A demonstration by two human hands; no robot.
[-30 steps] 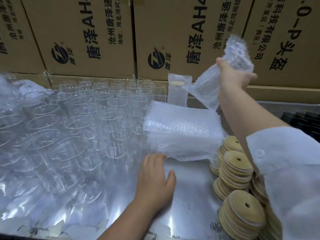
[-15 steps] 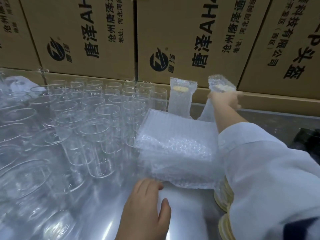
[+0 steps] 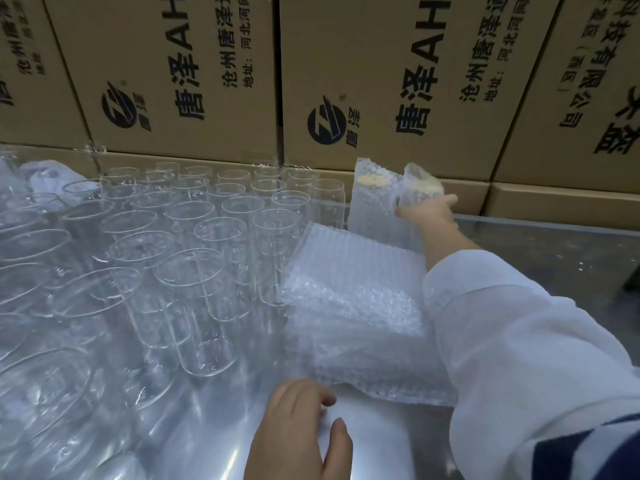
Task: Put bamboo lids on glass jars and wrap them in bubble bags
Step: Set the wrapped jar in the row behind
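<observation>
My right hand (image 3: 427,213) reaches to the back of the table and grips a bubble-wrapped jar (image 3: 420,183) with a bamboo lid showing through the bag. It stands right beside another wrapped jar (image 3: 372,199), against the cardboard boxes. A stack of flat bubble bags (image 3: 356,306) lies in the middle of the table. Several open glass jars (image 3: 221,244) stand in rows on the left. My left hand (image 3: 298,427) rests flat on the shiny tabletop just in front of the bag stack, holding nothing. The bamboo lids are hidden behind my right sleeve.
Large printed cardboard boxes (image 3: 381,81) form a wall along the back. The metal tabletop (image 3: 554,258) is bare at the right rear. More jars crowd the near left corner (image 3: 41,375), blurred.
My right hand carried the wrapped jar from the air down to the back of the table, beside the first wrapped jar. The view shifted forward; my left hand stayed on the table.
</observation>
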